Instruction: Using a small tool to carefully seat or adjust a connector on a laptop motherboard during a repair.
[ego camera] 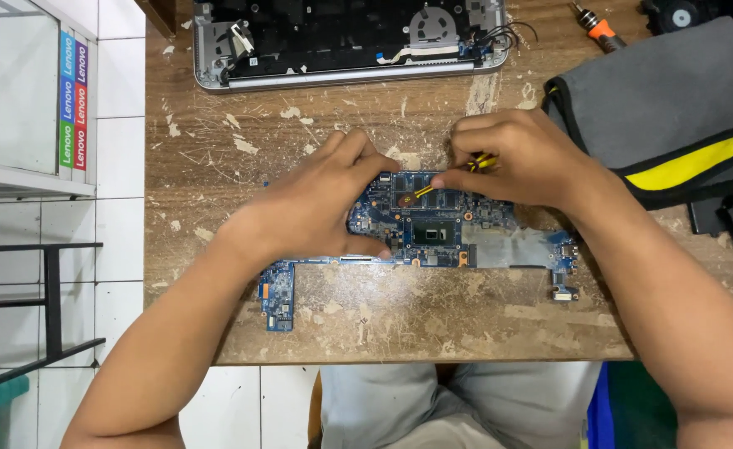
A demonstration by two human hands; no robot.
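Observation:
A blue laptop motherboard (433,237) lies flat on the worn wooden table (383,324). My left hand (317,204) rests on the board's left part, fingers curled over its top edge, pressing it down. My right hand (516,158) is at the board's upper right and grips a small yellow-and-black tool (483,162). A thin yellow tip (420,193) reaches down-left from it onto a chip near the board's top middle. A black processor chip (430,234) shows between my two hands.
An opened laptop base (341,41) with exposed internals sits at the table's far edge. A grey pouch with yellow trim (674,108) lies at the right, an orange-handled screwdriver (599,29) above it. Black parts (728,220) lie at the right edge. White tiled floor is at the left.

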